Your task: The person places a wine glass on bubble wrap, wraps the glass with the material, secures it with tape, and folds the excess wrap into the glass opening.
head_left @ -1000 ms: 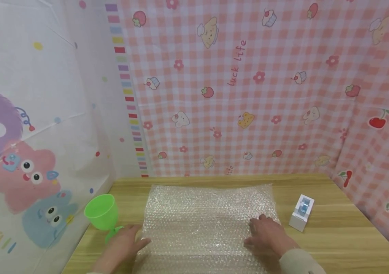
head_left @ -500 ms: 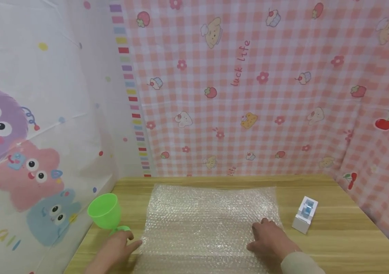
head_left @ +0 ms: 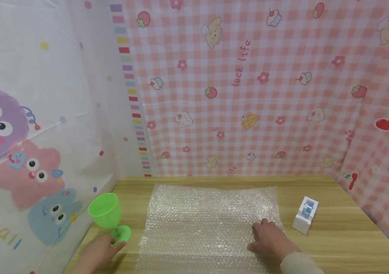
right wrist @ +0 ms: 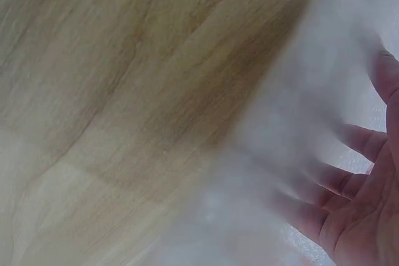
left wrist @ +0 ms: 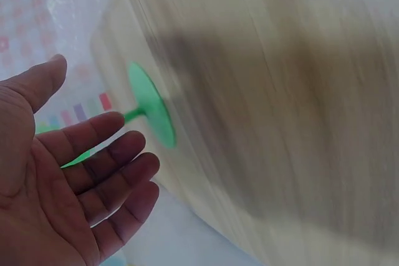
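Head view: left hand (head_left: pixel 96 250) beside green goblet (head_left: pixel 107 211), right hand (head_left: pixel 270 238) at bubble wrap (head_left: pixel 204 224) right edge, both grips apart.

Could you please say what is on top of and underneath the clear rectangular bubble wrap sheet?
The right hand is over the right side of the bubble wrap sheet. The sheet lies on the light wood-grain tabletop; its cloudy texture hides what is directly beneath.
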The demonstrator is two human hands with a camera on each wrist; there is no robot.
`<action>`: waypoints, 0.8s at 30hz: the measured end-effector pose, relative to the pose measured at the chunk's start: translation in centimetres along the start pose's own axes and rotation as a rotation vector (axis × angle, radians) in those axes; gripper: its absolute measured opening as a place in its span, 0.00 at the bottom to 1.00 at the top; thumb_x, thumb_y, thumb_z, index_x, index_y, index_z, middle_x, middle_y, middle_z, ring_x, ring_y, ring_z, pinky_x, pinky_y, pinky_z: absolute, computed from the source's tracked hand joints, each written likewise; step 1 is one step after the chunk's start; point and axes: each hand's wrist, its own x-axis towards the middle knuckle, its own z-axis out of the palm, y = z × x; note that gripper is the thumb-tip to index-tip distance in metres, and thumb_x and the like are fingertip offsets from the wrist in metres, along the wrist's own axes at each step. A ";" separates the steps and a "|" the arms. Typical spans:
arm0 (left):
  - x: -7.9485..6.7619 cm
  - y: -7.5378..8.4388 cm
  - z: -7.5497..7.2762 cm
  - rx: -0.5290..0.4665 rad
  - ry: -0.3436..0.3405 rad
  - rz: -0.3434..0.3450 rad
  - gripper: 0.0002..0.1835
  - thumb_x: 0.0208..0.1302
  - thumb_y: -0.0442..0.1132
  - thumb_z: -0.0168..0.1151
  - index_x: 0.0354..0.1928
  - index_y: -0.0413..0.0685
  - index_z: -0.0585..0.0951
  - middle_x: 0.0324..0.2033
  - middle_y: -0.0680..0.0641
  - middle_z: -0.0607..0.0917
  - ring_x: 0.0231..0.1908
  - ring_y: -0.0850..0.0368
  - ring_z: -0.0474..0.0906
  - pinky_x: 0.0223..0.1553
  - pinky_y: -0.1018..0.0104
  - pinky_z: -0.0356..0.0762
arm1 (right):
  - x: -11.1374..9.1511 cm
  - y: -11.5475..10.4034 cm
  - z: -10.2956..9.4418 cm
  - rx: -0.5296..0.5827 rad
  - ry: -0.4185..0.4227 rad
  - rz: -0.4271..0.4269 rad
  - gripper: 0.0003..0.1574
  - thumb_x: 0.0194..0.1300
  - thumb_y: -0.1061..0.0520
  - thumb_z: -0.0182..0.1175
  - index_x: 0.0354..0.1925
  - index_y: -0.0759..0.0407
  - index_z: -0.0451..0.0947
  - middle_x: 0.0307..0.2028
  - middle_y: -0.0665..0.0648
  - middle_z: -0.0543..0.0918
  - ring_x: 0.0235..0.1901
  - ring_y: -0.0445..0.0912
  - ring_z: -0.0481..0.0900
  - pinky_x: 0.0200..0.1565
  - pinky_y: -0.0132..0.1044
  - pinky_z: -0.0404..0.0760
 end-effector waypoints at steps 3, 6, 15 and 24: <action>0.4 -1.2 0.0 -0.008 0.004 0.007 0.19 0.67 0.54 0.62 0.29 0.44 0.79 0.25 0.51 0.79 0.27 0.51 0.76 0.31 0.49 0.77 | 0.1 0.0 0.1 -0.010 0.002 -0.003 0.34 0.44 0.42 0.77 0.43 0.61 0.78 0.37 0.63 0.76 0.39 0.61 0.76 0.43 0.60 0.79; 0.7 -2.3 -0.2 -0.029 -0.008 -0.004 0.24 0.67 0.53 0.61 0.38 0.34 0.81 0.31 0.43 0.84 0.35 0.42 0.81 0.39 0.42 0.78 | 0.0 0.0 0.1 -0.021 0.004 -0.008 0.34 0.45 0.41 0.77 0.42 0.61 0.78 0.37 0.63 0.76 0.39 0.61 0.76 0.42 0.60 0.79; 0.7 -2.8 -1.1 -0.153 0.026 -0.115 0.44 0.67 0.59 0.60 0.61 0.20 0.66 0.53 0.20 0.75 0.54 0.24 0.72 0.53 0.34 0.72 | -0.3 -0.1 0.0 -0.026 0.021 -0.024 0.33 0.46 0.42 0.77 0.42 0.62 0.78 0.37 0.64 0.75 0.39 0.62 0.76 0.42 0.61 0.79; 1.5 -2.9 -1.0 -0.383 0.116 -0.204 0.53 0.62 0.58 0.67 0.66 0.21 0.51 0.54 0.19 0.71 0.53 0.24 0.72 0.52 0.34 0.72 | -0.3 0.0 0.2 -0.026 0.039 -0.047 0.33 0.45 0.43 0.77 0.41 0.62 0.78 0.37 0.64 0.76 0.39 0.64 0.76 0.42 0.61 0.79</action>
